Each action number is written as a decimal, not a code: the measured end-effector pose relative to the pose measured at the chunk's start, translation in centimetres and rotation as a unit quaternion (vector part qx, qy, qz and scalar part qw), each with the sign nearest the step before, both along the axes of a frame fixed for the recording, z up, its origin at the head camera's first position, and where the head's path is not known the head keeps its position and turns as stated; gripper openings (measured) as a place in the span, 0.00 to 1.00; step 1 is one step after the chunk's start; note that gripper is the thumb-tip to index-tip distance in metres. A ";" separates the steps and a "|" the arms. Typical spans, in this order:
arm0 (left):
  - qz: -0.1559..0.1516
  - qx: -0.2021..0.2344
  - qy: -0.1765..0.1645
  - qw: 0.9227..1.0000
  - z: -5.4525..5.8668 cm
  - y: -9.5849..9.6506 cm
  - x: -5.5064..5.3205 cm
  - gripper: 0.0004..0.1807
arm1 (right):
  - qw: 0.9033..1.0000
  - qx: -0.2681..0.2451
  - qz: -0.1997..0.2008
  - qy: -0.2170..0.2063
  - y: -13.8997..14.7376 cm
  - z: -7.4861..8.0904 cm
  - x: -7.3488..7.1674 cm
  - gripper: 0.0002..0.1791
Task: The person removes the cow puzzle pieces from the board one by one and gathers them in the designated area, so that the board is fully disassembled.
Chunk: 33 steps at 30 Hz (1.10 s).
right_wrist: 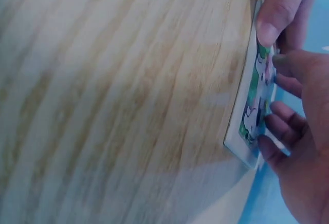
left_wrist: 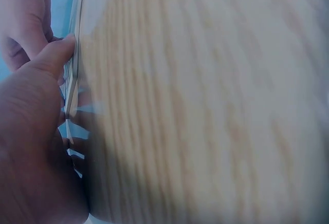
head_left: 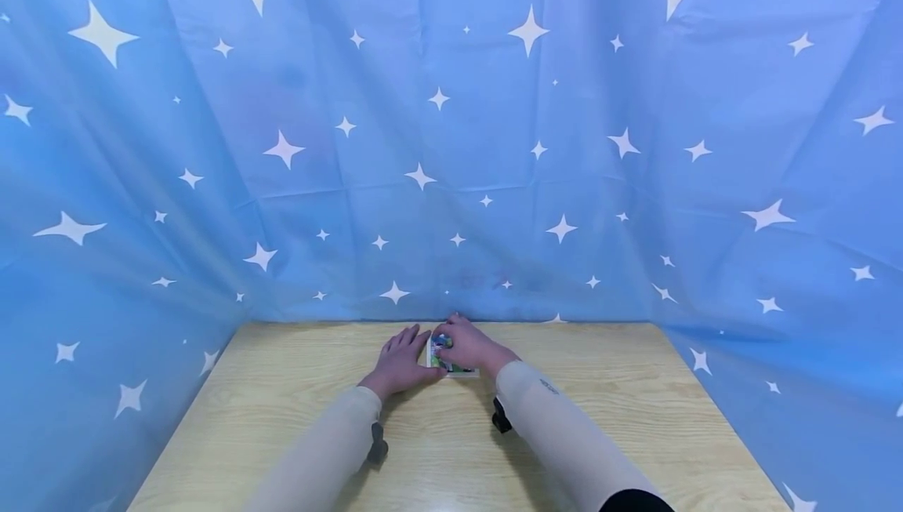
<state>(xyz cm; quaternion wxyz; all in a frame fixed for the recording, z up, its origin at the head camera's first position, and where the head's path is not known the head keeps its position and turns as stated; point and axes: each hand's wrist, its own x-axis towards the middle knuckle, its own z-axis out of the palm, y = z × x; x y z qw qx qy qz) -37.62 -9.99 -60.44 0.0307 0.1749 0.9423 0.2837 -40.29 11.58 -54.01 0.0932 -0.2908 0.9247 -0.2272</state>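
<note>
A small flat picture board (right_wrist: pixel 248 116) with a white border and a colourful green, white and pink picture lies on the wooden table. My left hand (head_left: pixel 404 361) steadies its left side in the head view. The left thumb (left_wrist: pixel 61 52) presses at the near edge, and the other fingers stretch out toward the far side. My right hand (head_left: pixel 466 342) arches over the picture from the right, thumb and index finger close to its surface near a blue patch. Its other fingers (right_wrist: pixel 281 126) bend at the board's far edge. I cannot tell whether the right fingertips pinch a piece.
The light wooden table (head_left: pixel 317 418) reaches back to a blue curtain (head_left: pixel 451 143) with white stars, which also hangs along both sides. Small dark devices are strapped under both wrists, the right one (head_left: pixel 501 415) close over the table.
</note>
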 end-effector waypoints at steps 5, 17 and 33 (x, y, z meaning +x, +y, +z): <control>0.000 -0.005 0.007 1.000 -0.1 0.1 -0.1 0.56 | 1.000 0.004 0.001 -0.013 0.0 0.1 -0.2 0.22; 0.001 0.002 -0.003 1.000 0.1 -0.1 0.0 0.57 | 0.999 0.023 0.005 -0.024 -0.2 -0.2 -1.1 0.22; -0.004 0.014 0.005 1.000 0.9 0.0 0.6 0.58 | 0.998 0.029 0.008 -0.057 -0.6 1.1 -1.5 0.22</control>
